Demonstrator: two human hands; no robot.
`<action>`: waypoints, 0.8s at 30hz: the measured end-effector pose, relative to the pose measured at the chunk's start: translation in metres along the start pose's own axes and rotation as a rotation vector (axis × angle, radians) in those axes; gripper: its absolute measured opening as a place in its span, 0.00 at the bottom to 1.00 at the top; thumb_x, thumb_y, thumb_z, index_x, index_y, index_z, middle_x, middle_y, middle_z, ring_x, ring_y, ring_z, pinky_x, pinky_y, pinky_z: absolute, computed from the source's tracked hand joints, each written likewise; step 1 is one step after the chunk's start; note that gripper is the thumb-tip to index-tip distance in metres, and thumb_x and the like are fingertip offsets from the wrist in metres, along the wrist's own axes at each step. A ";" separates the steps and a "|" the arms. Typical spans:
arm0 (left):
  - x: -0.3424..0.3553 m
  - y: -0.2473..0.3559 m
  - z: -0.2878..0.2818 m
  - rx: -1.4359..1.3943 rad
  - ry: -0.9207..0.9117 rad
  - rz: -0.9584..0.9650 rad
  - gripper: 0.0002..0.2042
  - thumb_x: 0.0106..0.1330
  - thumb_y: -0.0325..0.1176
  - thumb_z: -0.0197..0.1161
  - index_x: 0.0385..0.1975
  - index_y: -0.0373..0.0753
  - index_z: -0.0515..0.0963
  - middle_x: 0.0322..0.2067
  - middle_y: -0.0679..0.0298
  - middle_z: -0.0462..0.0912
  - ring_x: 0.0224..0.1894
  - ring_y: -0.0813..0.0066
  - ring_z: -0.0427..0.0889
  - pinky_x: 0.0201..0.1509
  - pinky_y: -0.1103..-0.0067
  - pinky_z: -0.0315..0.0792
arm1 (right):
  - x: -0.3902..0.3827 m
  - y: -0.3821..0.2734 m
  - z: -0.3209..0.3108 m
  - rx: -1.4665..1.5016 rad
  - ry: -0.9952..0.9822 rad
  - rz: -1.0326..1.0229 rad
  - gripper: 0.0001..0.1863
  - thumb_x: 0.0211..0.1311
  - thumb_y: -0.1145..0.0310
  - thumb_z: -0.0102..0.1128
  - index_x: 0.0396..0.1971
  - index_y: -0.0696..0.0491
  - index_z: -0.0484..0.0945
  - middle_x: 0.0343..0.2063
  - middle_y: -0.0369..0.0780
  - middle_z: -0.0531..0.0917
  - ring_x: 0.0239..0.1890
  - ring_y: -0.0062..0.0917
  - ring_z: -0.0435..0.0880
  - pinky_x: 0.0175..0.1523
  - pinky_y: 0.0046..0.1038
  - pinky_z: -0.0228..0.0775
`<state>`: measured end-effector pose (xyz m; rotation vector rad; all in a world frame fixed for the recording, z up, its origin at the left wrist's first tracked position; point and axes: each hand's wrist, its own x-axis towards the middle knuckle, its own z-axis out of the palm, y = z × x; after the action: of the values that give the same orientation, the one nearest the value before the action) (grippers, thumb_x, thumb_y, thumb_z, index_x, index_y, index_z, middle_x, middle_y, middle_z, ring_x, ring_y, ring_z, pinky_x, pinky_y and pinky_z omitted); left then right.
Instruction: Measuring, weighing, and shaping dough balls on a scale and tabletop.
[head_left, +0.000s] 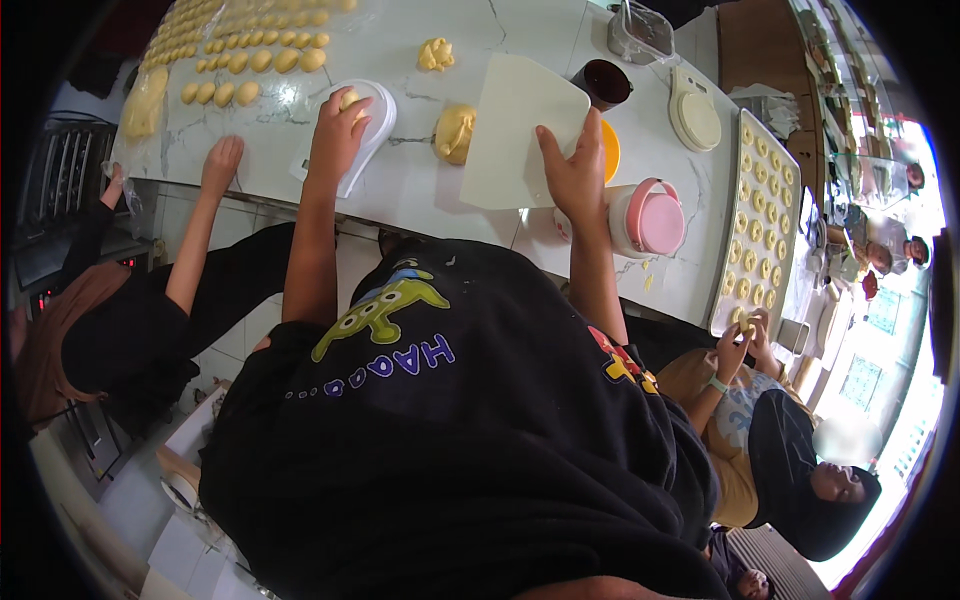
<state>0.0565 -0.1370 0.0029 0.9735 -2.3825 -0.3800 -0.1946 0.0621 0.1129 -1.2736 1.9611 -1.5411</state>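
Our left hand (337,128): fingers closed around a small piece of yellow dough (350,98), gripping it above the white kitchen scale (381,112); we cannot tell whether the dough touches the platform.
Our right hand (577,172): at the right edge of a flat cream board (515,125), thumb spread away from the fingers; we cannot tell whether it grips that edge or only rests there.
Dough near us: a large yellow lump (456,135) sits just left of the board, with a smaller lump (436,54) farther up the marble-patterned table (410,185).
Dough balls: rows of yellow balls (262,61) lie to our left, beyond the scale.
Vessels: behind our right hand we see a dark brown cup (603,82) and a yellow bowl (611,150), partly hidden; a pink-lidded container (657,222) stands just to its right.
Right side: a second kitchen scale (696,115) lies near a long tray (735,283) of ring-shaped dough pieces (761,172).
Beside us: a co-worker's hands (738,347) hold dough at the tray's near end; on our left, another person's hand (223,160) rests at the table edge.
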 end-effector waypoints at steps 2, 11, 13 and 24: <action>0.008 -0.005 -0.001 0.001 -0.027 0.005 0.15 0.57 0.29 0.61 0.46 0.45 0.77 0.47 0.51 0.71 0.48 0.55 0.73 0.52 0.69 0.68 | -0.001 -0.002 0.001 -0.005 -0.003 0.019 0.17 0.55 0.74 0.57 0.42 0.60 0.63 0.33 0.50 0.80 0.37 0.40 0.82 0.40 0.31 0.71; 0.132 0.004 0.012 -0.165 0.123 -0.033 0.20 0.62 0.34 0.58 0.55 0.49 0.70 0.38 0.51 0.75 0.38 0.52 0.77 0.42 0.67 0.72 | -0.013 -0.009 0.003 0.026 0.086 0.090 0.17 0.54 0.74 0.57 0.42 0.62 0.64 0.32 0.50 0.80 0.36 0.41 0.81 0.40 0.33 0.71; 0.140 -0.027 0.050 -0.081 -0.101 -0.103 0.29 0.61 0.39 0.59 0.63 0.52 0.59 0.40 0.48 0.76 0.42 0.49 0.77 0.43 0.68 0.72 | -0.016 -0.013 0.007 0.013 0.101 0.096 0.17 0.54 0.74 0.57 0.42 0.62 0.64 0.32 0.50 0.80 0.36 0.42 0.81 0.40 0.33 0.70; 0.107 0.038 0.027 -0.386 -0.140 0.159 0.38 0.52 0.43 0.66 0.62 0.40 0.57 0.62 0.50 0.58 0.64 0.54 0.57 0.65 0.67 0.56 | -0.026 -0.007 0.014 -0.110 0.170 0.129 0.18 0.54 0.74 0.56 0.42 0.62 0.62 0.30 0.54 0.79 0.33 0.49 0.79 0.36 0.38 0.70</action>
<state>-0.0440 -0.1843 0.0373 0.5942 -2.3639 -0.8325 -0.1670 0.0743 0.1080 -1.0635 2.2154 -1.5417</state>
